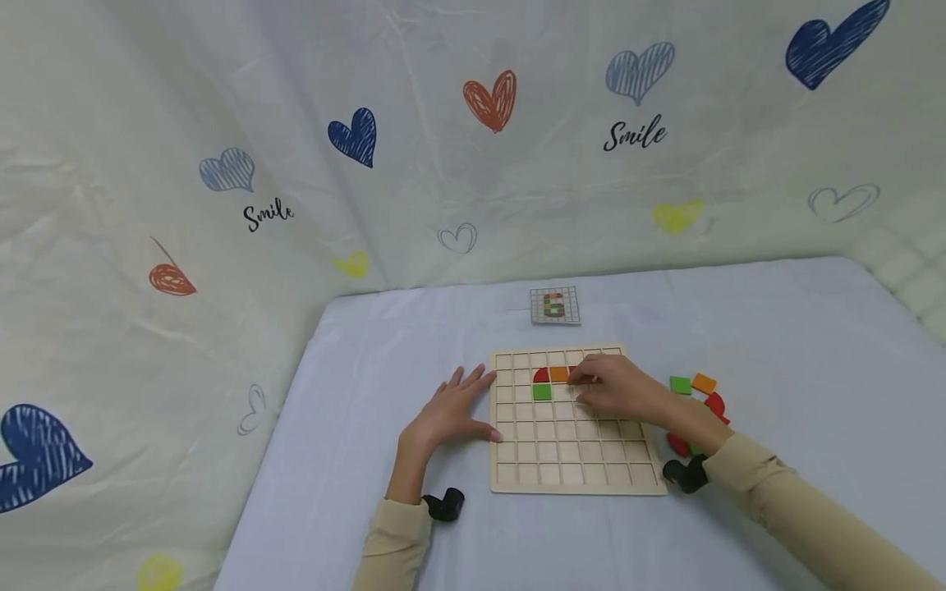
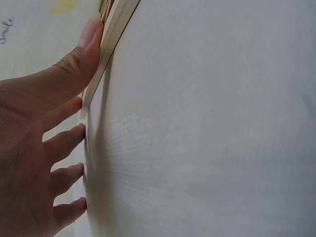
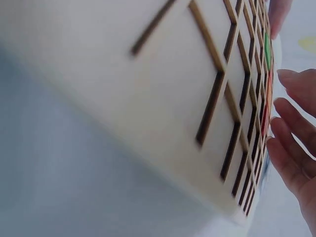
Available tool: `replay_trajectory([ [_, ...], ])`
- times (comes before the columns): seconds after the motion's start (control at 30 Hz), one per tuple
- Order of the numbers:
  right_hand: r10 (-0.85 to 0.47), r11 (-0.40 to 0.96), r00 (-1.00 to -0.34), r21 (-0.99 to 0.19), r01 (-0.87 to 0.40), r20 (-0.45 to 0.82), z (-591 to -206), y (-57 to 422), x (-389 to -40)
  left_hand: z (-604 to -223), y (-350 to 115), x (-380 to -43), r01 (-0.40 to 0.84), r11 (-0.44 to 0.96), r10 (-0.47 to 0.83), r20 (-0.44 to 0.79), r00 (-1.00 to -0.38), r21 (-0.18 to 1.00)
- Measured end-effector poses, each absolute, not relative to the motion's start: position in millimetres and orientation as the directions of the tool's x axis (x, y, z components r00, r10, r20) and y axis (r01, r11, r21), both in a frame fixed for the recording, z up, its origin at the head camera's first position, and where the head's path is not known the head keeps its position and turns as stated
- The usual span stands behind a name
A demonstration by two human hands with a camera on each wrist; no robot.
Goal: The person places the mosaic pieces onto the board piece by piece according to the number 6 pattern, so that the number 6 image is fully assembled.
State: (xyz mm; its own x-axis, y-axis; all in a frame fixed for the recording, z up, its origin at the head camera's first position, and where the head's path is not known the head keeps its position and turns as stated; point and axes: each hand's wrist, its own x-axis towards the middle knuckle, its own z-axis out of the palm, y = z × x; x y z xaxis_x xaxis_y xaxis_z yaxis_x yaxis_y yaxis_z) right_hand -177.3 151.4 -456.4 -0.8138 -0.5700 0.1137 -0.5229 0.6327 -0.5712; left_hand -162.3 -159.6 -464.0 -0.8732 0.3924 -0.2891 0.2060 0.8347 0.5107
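A square wooden grid board point(image 1: 580, 452) lies on the white cloth. Set in its cells are a red quarter-round tile point(image 1: 542, 376), an orange square tile point(image 1: 558, 374) and a green square tile point(image 1: 543, 392). My right hand point(image 1: 617, 387) is over the upper part of the board, its fingertips at another red tile point(image 1: 572, 371), mostly hidden beneath them. The right wrist view shows its thumb point(image 3: 300, 89) apart from the other fingers. My left hand point(image 1: 452, 410) spreads its fingers along the board's left edge, thumb point(image 2: 89, 42) touching the rim.
Loose green, orange and red tiles point(image 1: 704, 383) lie right of the board, partly under my right forearm. Behind the board is a small pattern card point(image 1: 555, 306) with a coloured figure on a grid. A printed curtain point(image 1: 414, 189) hangs beyond the table.
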Motion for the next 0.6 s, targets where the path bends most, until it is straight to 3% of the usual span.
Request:
replay_trajectory([
  [0.3, -0.509, 0.698, -0.856, -0.539, -0.471, 0.088, -455, 177, -166, -462, -158, -163, 0.202, 0.838, 0.388, -0.292, -0.874, 0.507],
  [0.6, -0.501, 0.682, -0.855, -0.547, -0.485, 0.133, -454, 205, -154, -462, -157, -162, 0.193, 0.839, 0.383, -0.299, -0.874, 0.509],
])
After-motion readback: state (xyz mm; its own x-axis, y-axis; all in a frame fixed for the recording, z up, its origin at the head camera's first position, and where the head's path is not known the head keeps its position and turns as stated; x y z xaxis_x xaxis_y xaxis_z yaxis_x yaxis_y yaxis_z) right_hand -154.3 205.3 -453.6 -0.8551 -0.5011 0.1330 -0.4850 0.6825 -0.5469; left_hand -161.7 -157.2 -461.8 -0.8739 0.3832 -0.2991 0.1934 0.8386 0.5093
